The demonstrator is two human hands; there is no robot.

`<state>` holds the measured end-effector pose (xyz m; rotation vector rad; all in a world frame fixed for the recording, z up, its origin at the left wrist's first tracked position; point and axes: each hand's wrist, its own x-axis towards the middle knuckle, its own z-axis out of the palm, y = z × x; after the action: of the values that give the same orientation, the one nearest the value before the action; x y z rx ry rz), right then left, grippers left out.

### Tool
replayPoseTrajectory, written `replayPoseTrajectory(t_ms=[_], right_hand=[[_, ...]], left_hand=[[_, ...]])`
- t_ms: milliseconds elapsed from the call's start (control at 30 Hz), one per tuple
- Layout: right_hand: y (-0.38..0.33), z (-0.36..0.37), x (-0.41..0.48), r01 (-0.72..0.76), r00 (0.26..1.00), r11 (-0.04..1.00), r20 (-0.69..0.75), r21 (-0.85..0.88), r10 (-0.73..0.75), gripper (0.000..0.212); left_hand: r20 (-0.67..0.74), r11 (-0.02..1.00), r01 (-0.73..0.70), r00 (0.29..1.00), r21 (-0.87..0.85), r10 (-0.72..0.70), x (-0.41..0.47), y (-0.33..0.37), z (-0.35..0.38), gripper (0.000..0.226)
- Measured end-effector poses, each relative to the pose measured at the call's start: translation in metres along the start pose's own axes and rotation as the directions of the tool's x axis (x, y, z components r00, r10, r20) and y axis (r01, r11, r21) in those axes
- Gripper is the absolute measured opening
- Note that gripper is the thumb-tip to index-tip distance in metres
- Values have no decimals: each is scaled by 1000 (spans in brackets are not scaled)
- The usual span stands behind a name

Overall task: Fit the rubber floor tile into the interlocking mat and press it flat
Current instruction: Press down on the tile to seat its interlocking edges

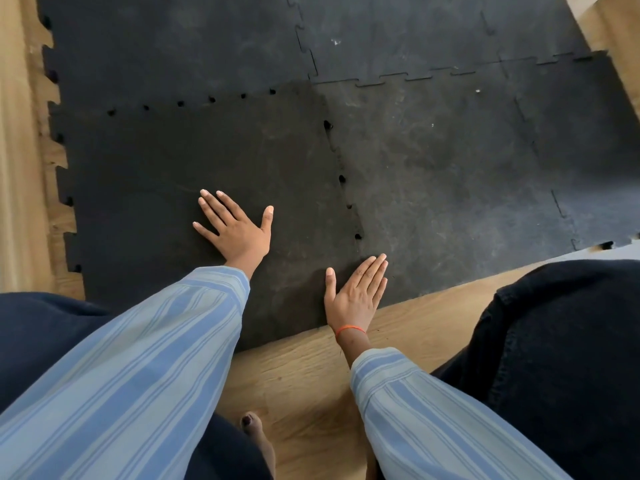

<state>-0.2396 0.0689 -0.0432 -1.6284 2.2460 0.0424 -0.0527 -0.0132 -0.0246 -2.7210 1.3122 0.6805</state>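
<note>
A dark rubber floor tile (180, 161) lies in the near-left corner of the black interlocking mat (450, 161). Small gaps show along its far seam and its right seam where the teeth meet. My left hand (235, 226) rests flat on the tile's middle, fingers spread, palm down. At the tile's near-right corner my right hand (356, 292) lies flat across the right seam, fingers together. Neither hand holds anything.
Wooden floor (311, 368) runs along the mat's near edge and on its left. The mat's toothed left edge (59, 157) is exposed. My knees in dark trousers (561, 334) flank the hands, and a bare toe (251, 424) shows below.
</note>
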Motion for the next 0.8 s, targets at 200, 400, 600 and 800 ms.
replayPoseTrajectory(t_ms=[200, 400, 600, 800], right_hand=[[-25, -5, 27, 171, 983, 985, -71, -1, -170, 79], [-50, -10, 60, 242, 970, 967, 34, -78, -240, 89], [-50, -13, 62, 242, 968, 969, 87, -54, -237, 92], [-72, -28, 113, 342, 937, 939, 90, -39, -338, 83]], left_hand=[[-17, 1000, -1, 1000, 10, 1, 2, -2, 3, 97], [-23, 1000, 3, 1000, 18, -3, 6, -4, 7, 98], [-15, 1000, 11, 1000, 27, -11, 7, -3, 8, 99], [-51, 1000, 9, 999, -1, -10, 7, -1, 11, 99]])
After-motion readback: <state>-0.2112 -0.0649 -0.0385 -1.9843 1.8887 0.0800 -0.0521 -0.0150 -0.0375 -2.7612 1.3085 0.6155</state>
